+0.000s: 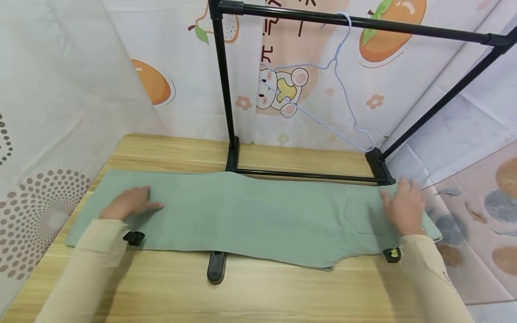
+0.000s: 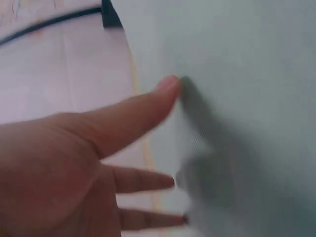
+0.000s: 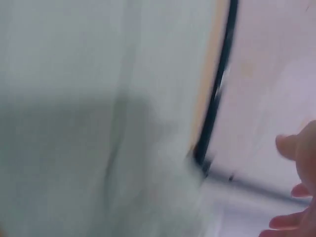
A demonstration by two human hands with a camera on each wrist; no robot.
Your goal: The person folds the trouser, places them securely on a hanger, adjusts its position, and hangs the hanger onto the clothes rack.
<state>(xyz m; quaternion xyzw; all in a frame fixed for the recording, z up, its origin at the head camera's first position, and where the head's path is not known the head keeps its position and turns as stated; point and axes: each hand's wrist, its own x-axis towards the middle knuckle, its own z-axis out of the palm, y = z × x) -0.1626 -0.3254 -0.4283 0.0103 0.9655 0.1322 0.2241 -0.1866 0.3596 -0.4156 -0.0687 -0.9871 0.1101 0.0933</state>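
Observation:
A pair of sage-green trousers (image 1: 266,215) lies folded lengthwise on the wooden table, its waist end and patch pocket (image 1: 365,215) at the right. Over the leg end, my left hand (image 1: 131,202) has its thumb spread from the fingers. In the left wrist view the thumb and fingertips of this hand (image 2: 54,173) come right up to the cloth (image 2: 237,74), holding nothing. My right hand (image 1: 405,208) is above the waist end, slightly blurred. The right wrist view shows that hand (image 3: 306,168) only in part, at the right edge, its fingers apart and nothing in them.
A black clothes rack (image 1: 307,176) stands behind the trousers, and one black foot (image 1: 216,268) sticks out in front of them. From its upper bar hangs a light blue wire hanger (image 1: 337,58). Printed curtains (image 1: 177,27) close off the back and sides.

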